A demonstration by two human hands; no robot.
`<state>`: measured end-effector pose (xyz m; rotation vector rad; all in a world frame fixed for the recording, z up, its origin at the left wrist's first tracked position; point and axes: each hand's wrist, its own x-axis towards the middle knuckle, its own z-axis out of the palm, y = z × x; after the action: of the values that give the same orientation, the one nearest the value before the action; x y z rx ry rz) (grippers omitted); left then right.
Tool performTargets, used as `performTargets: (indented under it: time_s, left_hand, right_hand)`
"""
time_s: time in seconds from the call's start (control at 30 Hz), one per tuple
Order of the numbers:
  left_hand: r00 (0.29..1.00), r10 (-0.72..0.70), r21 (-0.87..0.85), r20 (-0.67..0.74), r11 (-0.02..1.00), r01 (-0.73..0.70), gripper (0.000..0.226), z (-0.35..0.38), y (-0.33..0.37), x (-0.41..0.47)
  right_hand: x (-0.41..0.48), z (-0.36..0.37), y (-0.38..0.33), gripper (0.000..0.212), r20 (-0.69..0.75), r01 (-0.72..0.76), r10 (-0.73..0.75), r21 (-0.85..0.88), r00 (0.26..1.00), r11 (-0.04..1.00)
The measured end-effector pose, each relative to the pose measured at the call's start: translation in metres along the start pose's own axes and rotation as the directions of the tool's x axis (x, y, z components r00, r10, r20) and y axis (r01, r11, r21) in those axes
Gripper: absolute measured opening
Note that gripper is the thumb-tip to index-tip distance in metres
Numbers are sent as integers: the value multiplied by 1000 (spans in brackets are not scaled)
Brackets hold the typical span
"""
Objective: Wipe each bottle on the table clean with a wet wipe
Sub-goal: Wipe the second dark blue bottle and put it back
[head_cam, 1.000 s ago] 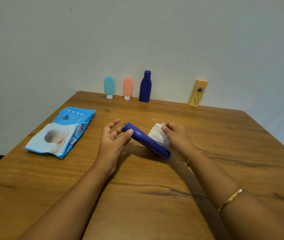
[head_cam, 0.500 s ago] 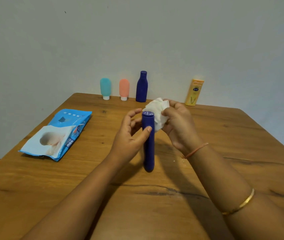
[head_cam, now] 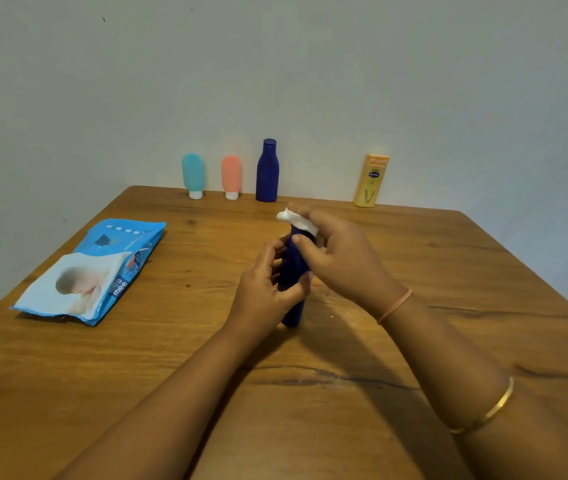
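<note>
1. Head view: the slim blue bottle (head_cam: pixel 293 271) is upright at mid-table (head_cam: pixel 466 271), its base seemingly resting on the wood. It looks light, rigid and smooth, and likely slick once damp, so it is best held low on the body.
2. The left hand (head_cam: pixel 264 296) curls round the bottle's lower body. The right hand (head_cam: pixel 339 259) pinches the wet wipe (head_cam: pixel 298 220) over the cap.
</note>
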<state>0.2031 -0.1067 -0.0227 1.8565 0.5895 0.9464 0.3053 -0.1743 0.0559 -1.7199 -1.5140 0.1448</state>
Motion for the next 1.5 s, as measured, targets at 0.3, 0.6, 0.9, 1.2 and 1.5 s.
performTargets:
  time_s: [0.3, 0.6, 0.9, 1.2, 1.5]
  left_hand:
    - [999, -12, -5, -49, 1000, 12, 54, 0, 1, -1]
    - [1000, -29, -8, -4, 1000, 29, 53, 0, 5, 3]
    - [999, -26, 54, 40, 998, 24, 53, 4, 8, 7]
    - [996, -48, 26, 69, 999, 46, 52, 3, 12, 5]
    - [995, -76, -15, 67, 997, 77, 53, 4, 13, 6]
  right_hand:
    - [-2, -12, -24, 43, 79, 83, -55, -427, 995, 900]
    - [3, -11, -29, 50, 91, -14, 67, -486, 994, 874]
    - [10, -20, -39, 42, 209, 11, 175, -670, 962, 742]
    - [30, -65, -19, 30, -197, -137, 300, 576, 933, 806]
    - [17, -14, 2, 15, -177, 24, -67, -237, 982, 971]
